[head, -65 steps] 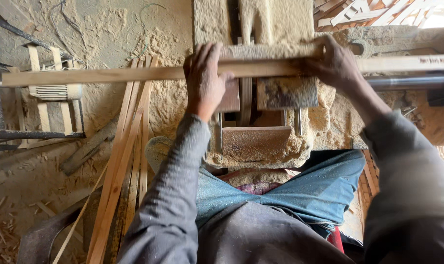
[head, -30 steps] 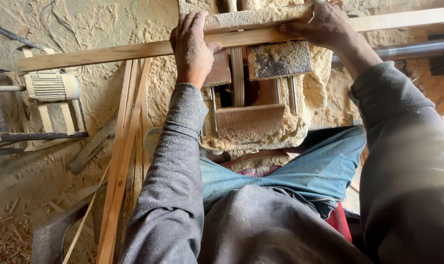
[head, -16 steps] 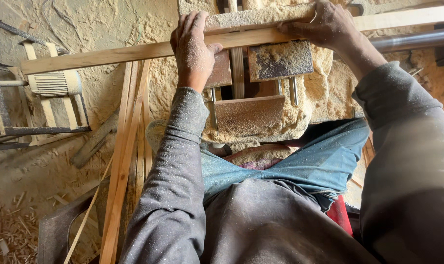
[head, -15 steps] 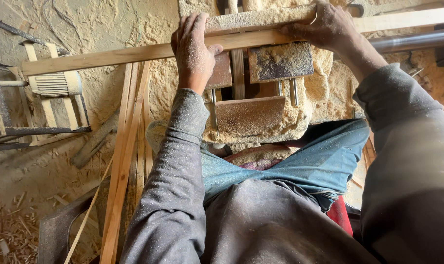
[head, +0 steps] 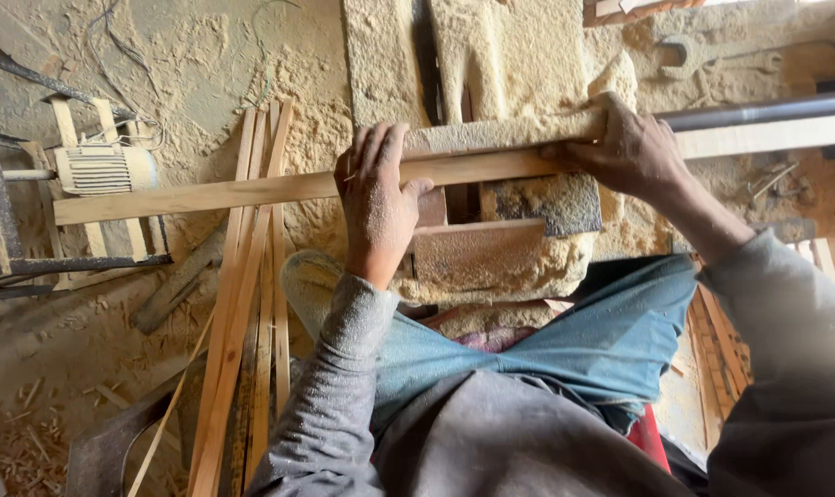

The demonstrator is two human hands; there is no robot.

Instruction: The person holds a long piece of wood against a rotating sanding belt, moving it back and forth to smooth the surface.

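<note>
Long wooden strip (head: 252, 191) is pressed against the sawdust-covered fence (head: 505, 133) by left hand (head: 378, 204) and right hand (head: 625, 147), both closed on it. Feeding step judged underway; steady sideways push is called for next.

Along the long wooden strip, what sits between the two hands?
In the head view, the strip runs bare between the left hand and right hand, pressed against a sawdust-caked block, with the dusty machine below.

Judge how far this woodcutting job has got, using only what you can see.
Done: thin strips lie piled on the floor, sawdust heaped around. In hand: left hand and right hand press a long wooden slat across the saw bench. Left: more slats lie at right.
</note>
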